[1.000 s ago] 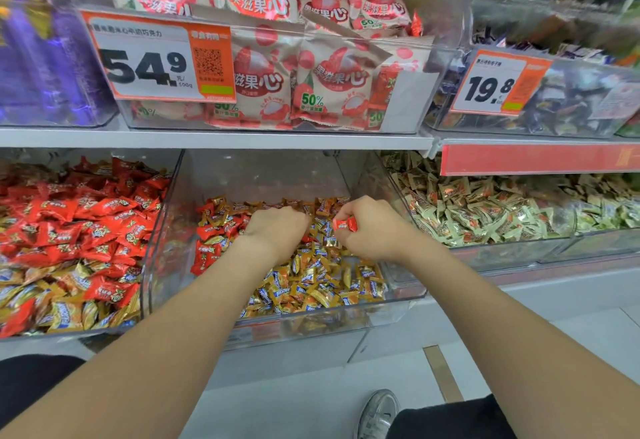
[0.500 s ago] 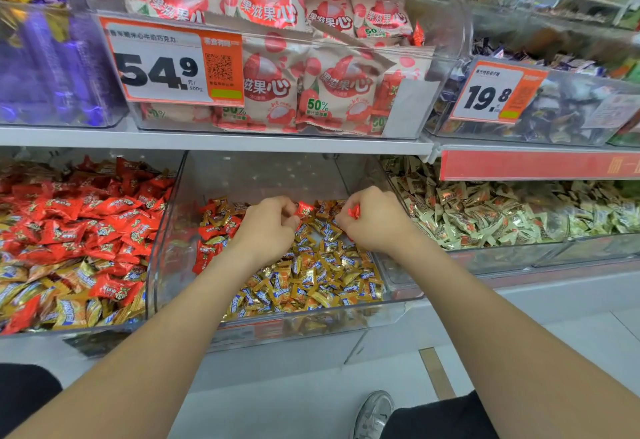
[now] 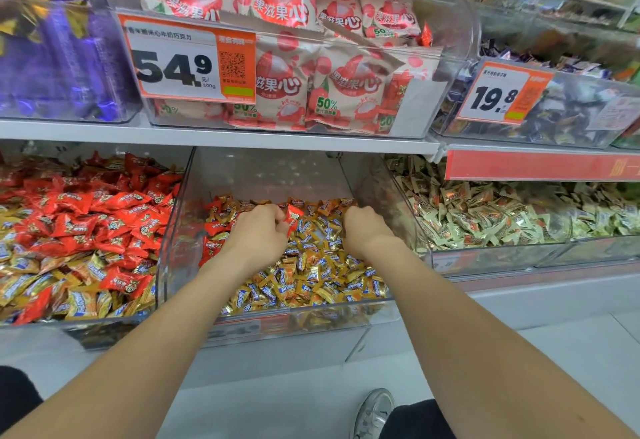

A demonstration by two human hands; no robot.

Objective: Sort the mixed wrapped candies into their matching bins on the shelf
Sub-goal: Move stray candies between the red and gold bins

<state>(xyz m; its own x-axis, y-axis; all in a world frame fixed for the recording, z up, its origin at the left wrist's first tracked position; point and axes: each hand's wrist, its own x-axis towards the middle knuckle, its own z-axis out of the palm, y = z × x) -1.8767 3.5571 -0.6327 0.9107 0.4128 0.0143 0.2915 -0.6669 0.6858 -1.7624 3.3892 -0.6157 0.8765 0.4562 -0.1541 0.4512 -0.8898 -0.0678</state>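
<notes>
Both hands reach into the middle clear bin [image 3: 346, 175], which holds gold-wrapped candies [image 3: 311, 272] with stray red-wrapped candies [image 3: 214, 227] along its left and back. My left hand [image 3: 263, 231] has its fingers curled, and the fingertips pinch the edge of a red candy [image 3: 294, 215]. My right hand [image 3: 363, 229] is curled into a fist over the gold candies near the bin's right wall; whatever is inside it is hidden. The left bin [image 3: 86, 217] holds mostly red candies, with gold ones mixed in at its front.
A right bin [image 3: 485, 217] holds pale green-gold candies. The shelf above [image 3: 242, 137] carries bins of red-and-white bags, purple sweets and price tags 54.9 and 19.8. My shoe [image 3: 375, 411] stands on the pale floor below.
Both hands have moved deeper toward the back of the middle bin. The red candy that showed between my right fingers is now out of sight in the fist. My left hand has reached a red candy.
</notes>
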